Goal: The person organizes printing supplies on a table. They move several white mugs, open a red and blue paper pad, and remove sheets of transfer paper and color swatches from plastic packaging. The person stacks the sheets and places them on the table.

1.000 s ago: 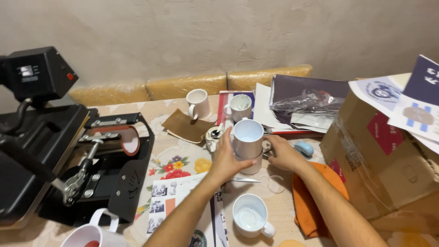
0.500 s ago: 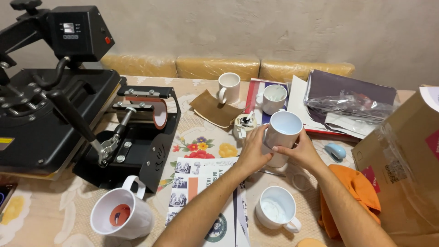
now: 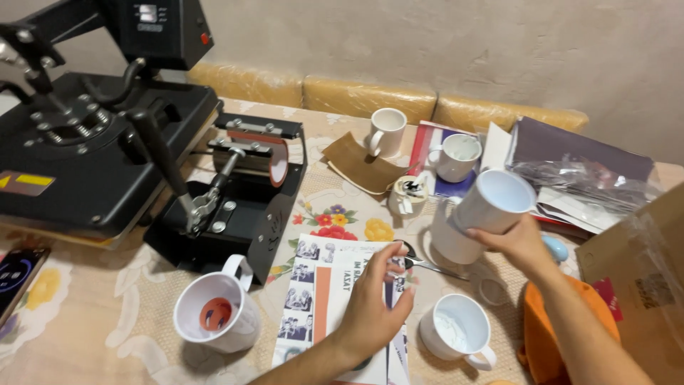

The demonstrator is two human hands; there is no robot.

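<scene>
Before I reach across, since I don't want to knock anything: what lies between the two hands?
In the head view, scissors lie on the flowered cloth between the left hand, resting on the printed sheet, and the right hand, which holds a white mug.

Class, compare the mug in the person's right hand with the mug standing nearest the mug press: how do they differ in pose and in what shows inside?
The mug in the right hand, the held mug, is tilted and lifted off the table; the near mug stands upright on the floral cloth. The held mug looks plain white inside; the near mug shows an orange mark at its bottom. The near mug's handle is visible; the held mug's is not. Both are white.
</scene>
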